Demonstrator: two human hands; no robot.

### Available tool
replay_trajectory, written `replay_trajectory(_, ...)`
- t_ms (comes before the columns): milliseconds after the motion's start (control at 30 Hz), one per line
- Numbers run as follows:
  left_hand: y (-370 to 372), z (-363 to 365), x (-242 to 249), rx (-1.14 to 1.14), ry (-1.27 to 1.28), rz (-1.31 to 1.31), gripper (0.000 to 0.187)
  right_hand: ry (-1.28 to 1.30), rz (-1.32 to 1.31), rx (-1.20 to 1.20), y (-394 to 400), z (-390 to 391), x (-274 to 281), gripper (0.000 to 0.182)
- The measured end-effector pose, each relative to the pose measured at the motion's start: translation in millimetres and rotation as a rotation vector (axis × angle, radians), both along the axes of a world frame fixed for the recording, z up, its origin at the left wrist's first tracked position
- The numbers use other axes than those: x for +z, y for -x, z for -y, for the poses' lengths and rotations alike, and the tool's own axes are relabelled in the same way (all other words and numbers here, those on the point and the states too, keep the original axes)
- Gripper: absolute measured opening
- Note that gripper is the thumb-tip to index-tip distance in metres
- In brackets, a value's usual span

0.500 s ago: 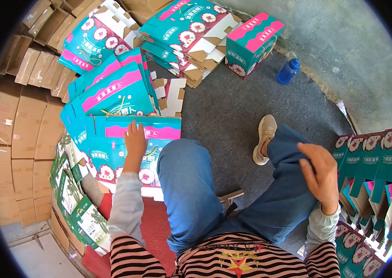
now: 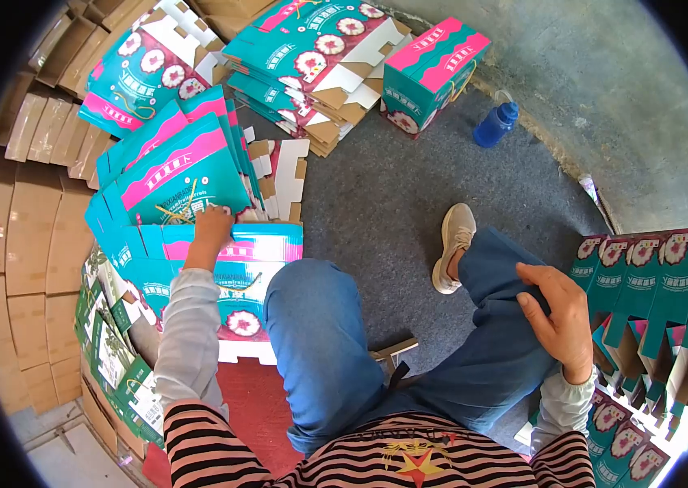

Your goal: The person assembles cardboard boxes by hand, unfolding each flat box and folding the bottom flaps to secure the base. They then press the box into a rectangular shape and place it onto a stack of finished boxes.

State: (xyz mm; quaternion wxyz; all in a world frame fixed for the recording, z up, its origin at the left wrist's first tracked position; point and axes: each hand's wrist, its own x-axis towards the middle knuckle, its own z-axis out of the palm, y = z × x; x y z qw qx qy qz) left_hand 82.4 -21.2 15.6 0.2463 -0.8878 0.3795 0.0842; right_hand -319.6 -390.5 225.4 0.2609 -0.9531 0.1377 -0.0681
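My left hand (image 2: 212, 231) is at the top edge of the nearest flat carton (image 2: 234, 248), a teal and pink printed gift box lying beside my left knee. Its fingers curl over that edge; their tips are partly hidden. Just beyond the fingers lies another flat carton (image 2: 177, 167) with a yellow rope handle (image 2: 181, 213), fanned over several like it. My right hand (image 2: 559, 321) rests on my right knee, fingers apart, holding nothing.
A made-up box (image 2: 433, 73) and a blue bottle (image 2: 497, 124) stand by the wall. Flat cartons (image 2: 311, 49) are piled ahead. Brown boxes (image 2: 31, 228) line the left, green cartons (image 2: 116, 342) lie nearer, and teal boxes (image 2: 644, 276) stand at right.
My left hand has gone from lying on the nearest carton's face to curling over its top edge. That carton sits slightly closer to me. My right hand stays on the knee.
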Motion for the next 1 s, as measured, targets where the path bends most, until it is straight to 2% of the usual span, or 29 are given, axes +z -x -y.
replay_trajectory(100, 9, -12, 37, 0.043, 0.045, -0.263, 0.037, 0.013, 0.015, 0.012, 4, 1, 0, 0.029)
replay_trajectory(200, 35, -20, 96, 0.04, 0.195, -0.374, 0.029, 0.049, 0.05, 0.021, 11, 2, 0, 0.029)
replay_trajectory(300, 80, 7, 193, 0.043, 0.222, -0.337, 0.025, 0.074, 0.064, 0.028, 17, 2, 2, 0.029)
replay_trajectory(433, 106, 28, 283, -0.051, 0.365, -0.271, 0.022, 0.088, 0.065, 0.03, 25, 9, 0, 0.029)
replay_trajectory(533, 118, 39, 340, -0.198, 0.597, -0.156, 0.022, 0.064, 0.066, 0.032, 32, 14, -1, 0.028)
replay_trajectory(600, 123, 47, 378, -0.101, 0.688, -0.209, 0.022, 0.036, 0.068, 0.041, 37, 19, -2, 0.027)
replay_trajectory(633, 126, 52, 389, -0.056, 0.732, -0.237, 0.022, 0.019, 0.068, 0.046, 39, 21, -2, 0.026)
replay_trajectory(733, 135, 70, 398, 0.02, 1.199, -0.423, 0.025, -0.071, 0.06, 0.062, 48, 29, -1, 0.028)
replay_trajectory(867, 118, 95, 381, -0.112, 1.585, -0.464, 0.034, -0.065, 0.22, 0.059, 48, 51, -6, 0.037)
replay_trajectory(933, 113, 116, 369, -0.132, 1.753, -0.562, 0.034, -0.355, 0.201, -0.147, 41, 70, -10, 0.05)
replay_trajectory(1000, 104, 133, 355, -0.134, 1.892, -0.625, 0.033, -0.465, 0.354, -0.253, 29, 100, -23, 0.061)
